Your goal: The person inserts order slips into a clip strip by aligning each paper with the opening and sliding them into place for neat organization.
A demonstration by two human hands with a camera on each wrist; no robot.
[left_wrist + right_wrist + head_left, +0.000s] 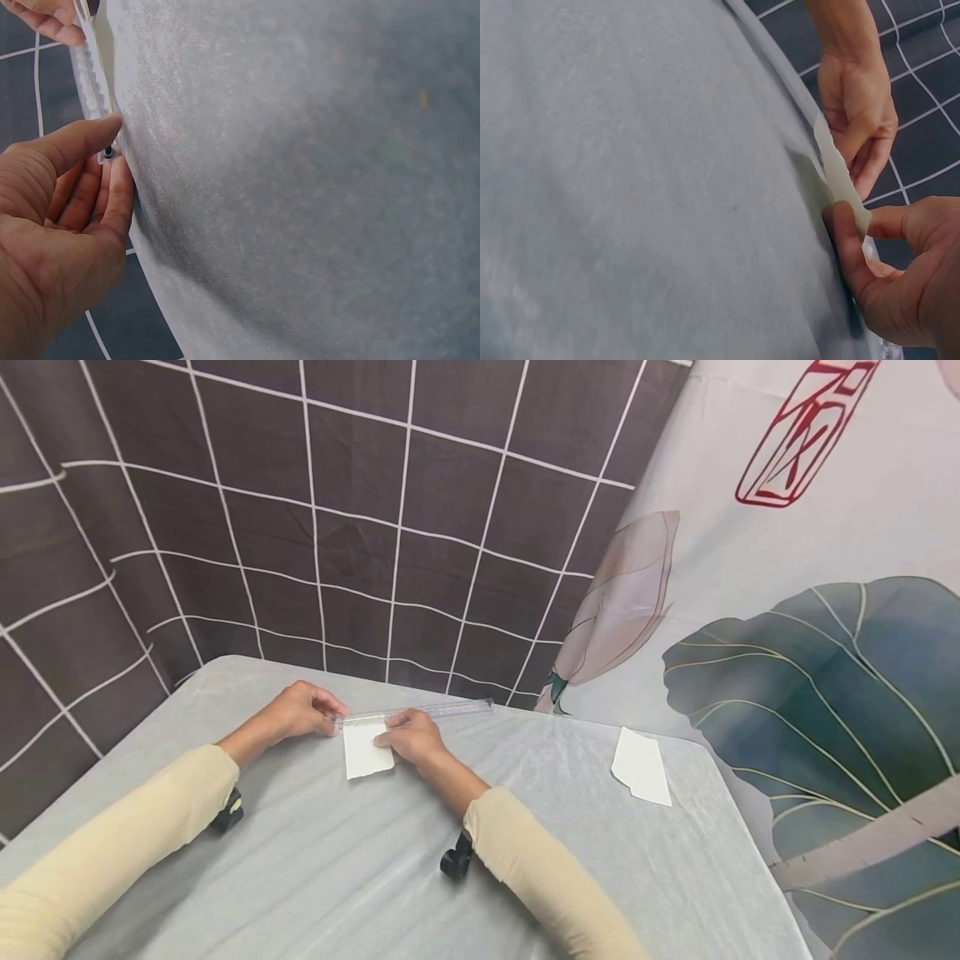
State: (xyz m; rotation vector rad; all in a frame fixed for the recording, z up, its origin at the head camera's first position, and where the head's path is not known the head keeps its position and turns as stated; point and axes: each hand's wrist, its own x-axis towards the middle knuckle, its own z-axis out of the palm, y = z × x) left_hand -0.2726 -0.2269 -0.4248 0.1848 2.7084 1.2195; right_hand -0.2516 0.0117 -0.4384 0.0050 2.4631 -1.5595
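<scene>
We find two cream sleeves (120, 839) nearest the head camera, reaching over a table (337, 877) spread with pale grey, lightly creased cloth. A black wrist mount (456, 860) hangs below the right cuff, another below the left.

We record both hands near the table's far edge, left of its middle. The right hand (416, 739) pinches a white paper piece (366, 752) together with a clear ruler (457, 707), thumb laid on the paper's face. The left hand (300, 710) grips the ruler's left end between thumb and fingers. The ruler runs roughly along the far edge; the paper extends from it toward us, its near edge uneven, and in the right wrist view it stands tilted off the cloth.

We note that the right hand covers part of the ruler and the paper's right side. A second white piece (641, 768), irregular in outline, lies toward the far right corner, well apart from both hands.

Beyond the far edge hangs a dark cloth with white grid lines (360, 560); at right, a pale leaf-printed cloth (825, 685) bears a red mark.
</scene>
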